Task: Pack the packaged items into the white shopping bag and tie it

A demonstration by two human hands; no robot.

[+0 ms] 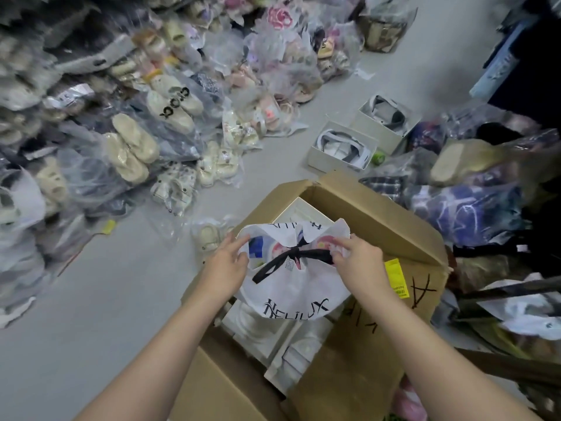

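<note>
1. Our left-hand fingers (239, 243) are curled shut, pinching the left edge of the white shopping bag (291, 287) at its mouth; the left hand (226, 264) sits at the bag's left side
2. The bag hangs between our hands above the open cardboard box (364, 214), its mouth spread, with packaged items (280, 249) showing inside in blue and pink
3. We judge the bag thin, soft and light; it crumples and will likely slip or tear if we pull on one spot, so we take it by the gathered rim
4. The black ribbon (291, 259) crosses the opening, limp and easy to knot; its ends are the places to hold
5. Our right hand (359, 258) pinches the ribbon's right end together with the bag's rim, fingertips closed
</note>
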